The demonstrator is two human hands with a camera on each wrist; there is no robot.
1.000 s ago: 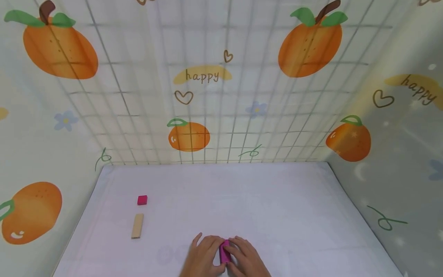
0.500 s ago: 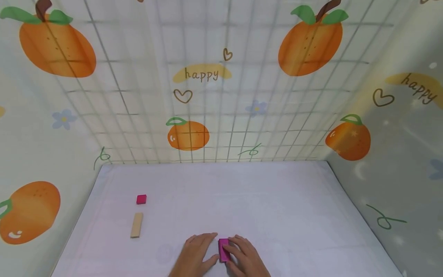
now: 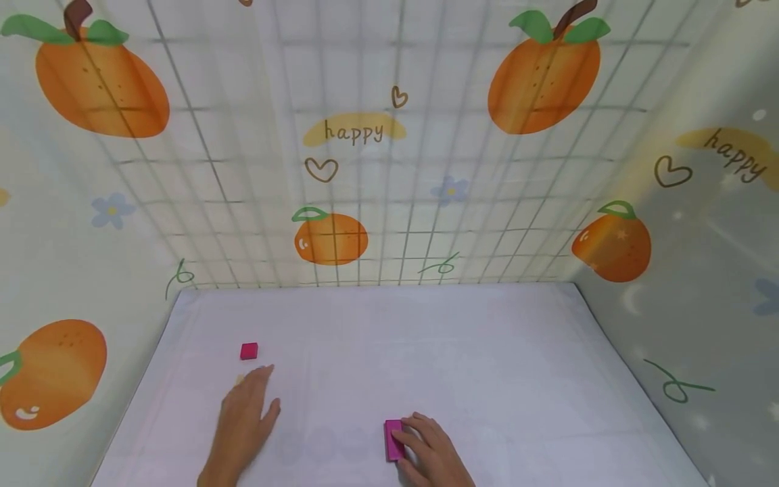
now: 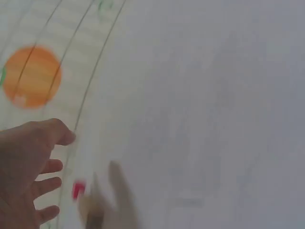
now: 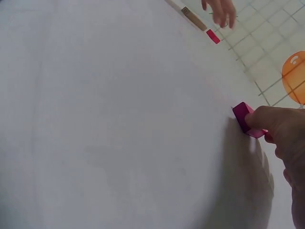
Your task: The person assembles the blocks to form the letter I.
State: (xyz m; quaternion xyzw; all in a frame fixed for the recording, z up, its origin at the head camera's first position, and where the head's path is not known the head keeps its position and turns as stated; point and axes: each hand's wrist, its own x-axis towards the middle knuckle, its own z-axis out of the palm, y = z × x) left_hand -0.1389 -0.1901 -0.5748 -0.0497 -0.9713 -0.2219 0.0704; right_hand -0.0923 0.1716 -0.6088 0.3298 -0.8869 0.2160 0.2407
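A purple rectangular block [image 3: 393, 440] lies on the white tabletop near the front. My right hand [image 3: 433, 452] grips it from the right, one finger across its top; in the right wrist view the thumb presses the block [image 5: 242, 117]. My left hand [image 3: 240, 416] is over the left side of the table, above a plain wooden block [image 3: 240, 379] that it mostly hides in the head view. The left fingers are spread and hold nothing. Seen from the right wrist, the wooden block [image 5: 194, 18] lies on the table, apart from the left hand [image 5: 222, 10].
A small red-pink block [image 3: 249, 351] lies just beyond the wooden one. Cloth walls with printed oranges [image 3: 331, 239] enclose the white tabletop [image 3: 487, 379] at the back and both sides.
My left hand has let go of the purple block and moved left, to above the wooden block. The right hand stays on the purple block.
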